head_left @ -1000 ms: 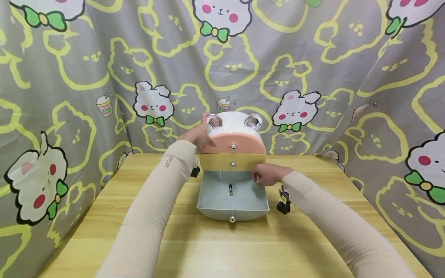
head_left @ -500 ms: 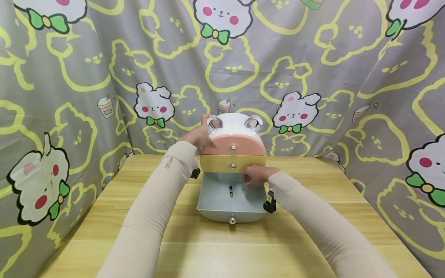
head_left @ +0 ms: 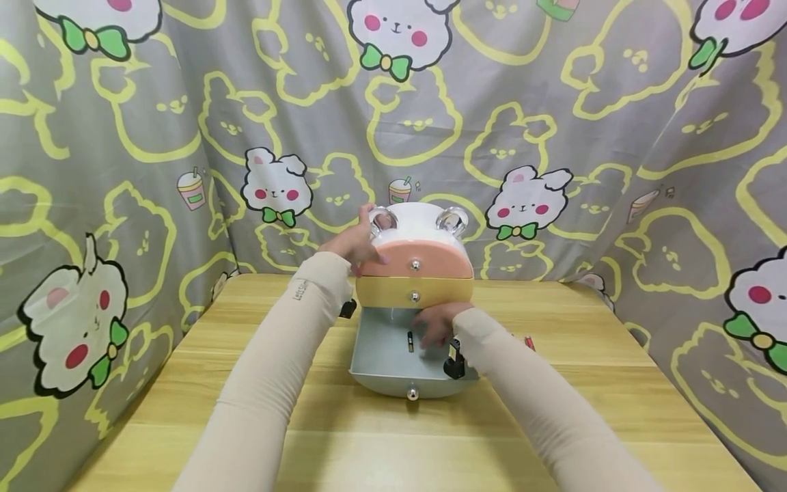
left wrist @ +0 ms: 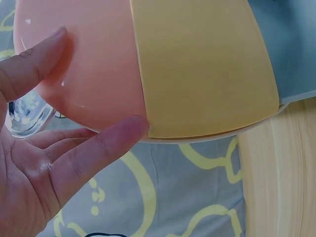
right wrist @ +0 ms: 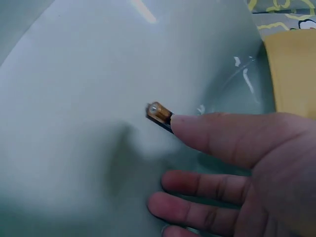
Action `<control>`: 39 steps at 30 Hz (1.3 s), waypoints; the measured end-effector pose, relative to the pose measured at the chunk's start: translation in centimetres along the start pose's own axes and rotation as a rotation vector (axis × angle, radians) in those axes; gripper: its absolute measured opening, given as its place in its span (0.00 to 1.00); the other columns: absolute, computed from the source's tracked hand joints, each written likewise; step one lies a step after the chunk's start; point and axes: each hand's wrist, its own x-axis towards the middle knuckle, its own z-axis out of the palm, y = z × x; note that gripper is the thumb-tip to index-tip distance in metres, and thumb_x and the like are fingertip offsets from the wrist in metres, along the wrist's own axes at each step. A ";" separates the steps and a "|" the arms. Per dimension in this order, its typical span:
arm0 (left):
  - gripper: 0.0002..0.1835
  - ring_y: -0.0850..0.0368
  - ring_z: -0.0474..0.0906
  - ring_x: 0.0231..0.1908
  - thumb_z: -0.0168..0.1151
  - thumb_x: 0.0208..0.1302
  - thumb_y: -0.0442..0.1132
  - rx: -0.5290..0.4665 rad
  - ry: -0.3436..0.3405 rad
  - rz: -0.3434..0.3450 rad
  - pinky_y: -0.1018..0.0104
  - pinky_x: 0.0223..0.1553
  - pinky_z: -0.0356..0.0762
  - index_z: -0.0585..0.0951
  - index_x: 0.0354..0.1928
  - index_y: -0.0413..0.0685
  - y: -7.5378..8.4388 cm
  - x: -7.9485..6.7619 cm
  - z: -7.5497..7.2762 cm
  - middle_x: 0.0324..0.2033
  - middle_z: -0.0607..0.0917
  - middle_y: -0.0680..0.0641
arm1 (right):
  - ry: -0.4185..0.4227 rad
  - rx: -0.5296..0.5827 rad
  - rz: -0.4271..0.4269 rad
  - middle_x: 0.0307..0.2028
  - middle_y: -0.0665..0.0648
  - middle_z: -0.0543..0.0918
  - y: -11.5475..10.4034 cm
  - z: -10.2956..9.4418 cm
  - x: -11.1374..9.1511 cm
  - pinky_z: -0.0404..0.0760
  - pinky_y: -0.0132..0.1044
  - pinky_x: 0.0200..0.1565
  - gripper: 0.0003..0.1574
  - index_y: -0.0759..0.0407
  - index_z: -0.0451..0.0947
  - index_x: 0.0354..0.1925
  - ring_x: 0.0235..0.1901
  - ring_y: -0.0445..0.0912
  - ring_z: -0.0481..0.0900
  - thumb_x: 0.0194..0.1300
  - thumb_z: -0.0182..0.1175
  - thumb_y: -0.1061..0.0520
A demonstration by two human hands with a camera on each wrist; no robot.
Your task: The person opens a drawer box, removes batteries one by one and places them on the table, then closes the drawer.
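Note:
A small drawer cabinet [head_left: 418, 222] with a white top and clear round ears has a pink top drawer [head_left: 399, 257], a yellow middle drawer [head_left: 387, 292] and a grey-green bottom drawer [head_left: 375, 359]. The bottom one is pulled out. On its floor lies a small black-and-gold battery [right wrist: 159, 113]. Reaching in from the right, my right hand [head_left: 435, 324] has its thumb overlapping the battery's end in the right wrist view, with the other fingers extended and apart from it. My left hand [head_left: 353, 242] rests against the cabinet's upper left side, fingers spread, thumb on the pink front.
The cabinet stands on a wooden table [head_left: 399, 451]. A small red object [head_left: 529, 343] lies on the table to the right, partly behind the right sleeve [head_left: 535, 389]. A patterned curtain [head_left: 344, 123] hangs behind and along both sides.
My right hand has moved left and forward over the open drawer, from its right side to beside the battery, and its curled fingers have loosened. The red object has come into view. My left hand stays put.

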 end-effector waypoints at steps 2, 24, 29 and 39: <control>0.67 0.29 0.70 0.54 0.74 0.48 0.25 0.010 0.003 -0.001 0.43 0.30 0.82 0.32 0.70 0.71 0.1 0.0 0.0 0.64 0.56 0.27 | -0.002 0.024 0.009 0.25 0.53 0.80 -0.3 0.2 0.2 0.71 0.29 0.20 0.42 0.48 0.63 0.70 0.20 0.41 0.73 0.61 0.67 0.51; 0.66 0.30 0.73 0.49 0.73 0.48 0.23 0.014 0.012 0.020 0.45 0.28 0.82 0.33 0.70 0.69 -0.1 -0.5 0.3 0.61 0.59 0.25 | 0.076 -0.039 -0.038 0.22 0.51 0.77 -0.4 1.4 2.0 0.75 0.33 0.26 0.23 0.42 0.72 0.45 0.22 0.42 0.76 0.55 0.72 0.44; 0.65 0.32 0.75 0.47 0.73 0.50 0.26 0.044 0.009 0.027 0.45 0.28 0.82 0.32 0.71 0.69 -0.1 -0.5 0.3 0.59 0.63 0.25 | 0.080 -0.076 -0.043 0.21 0.49 0.77 -0.3 1.4 2.2 0.71 0.33 0.24 0.20 0.48 0.73 0.33 0.21 0.41 0.74 0.52 0.74 0.44; 0.65 0.33 0.75 0.47 0.73 0.51 0.27 0.054 0.025 0.023 0.46 0.27 0.82 0.32 0.71 0.69 -0.1 -0.3 0.3 0.58 0.64 0.26 | 0.082 -0.165 -0.081 0.18 0.47 0.76 -0.4 1.0 1.9 0.67 0.32 0.24 0.19 0.48 0.72 0.25 0.20 0.40 0.71 0.62 0.64 0.40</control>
